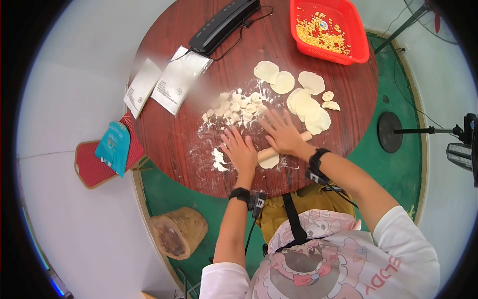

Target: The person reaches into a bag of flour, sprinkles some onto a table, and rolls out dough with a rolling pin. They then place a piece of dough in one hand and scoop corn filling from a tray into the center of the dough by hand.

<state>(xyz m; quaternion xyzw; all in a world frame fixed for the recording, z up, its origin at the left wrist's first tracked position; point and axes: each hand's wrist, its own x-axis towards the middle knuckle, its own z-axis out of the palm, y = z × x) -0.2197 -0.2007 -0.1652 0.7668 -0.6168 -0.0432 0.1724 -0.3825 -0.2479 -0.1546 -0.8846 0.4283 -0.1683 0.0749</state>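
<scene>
A wooden rolling pin lies slantwise under my palms, on top of a thin round dough wrapper. My left hand rests flat over the pin's left end, fingers stretched forward. Toward its other end, my right hand presses down with fingers spread, not wrapped around it. Beyond my fingertips is a cluster of small floured dough pieces. Rolled wrappers overlap to the right, and other flat rounds lie farther back. Loose white flour is beside my left hand.
On the round wooden table, a red plastic basket holds yellow kernels at the back right. A black corded appliance and white plastic packets occupy the back left. A chair, log stump and fan stand around it.
</scene>
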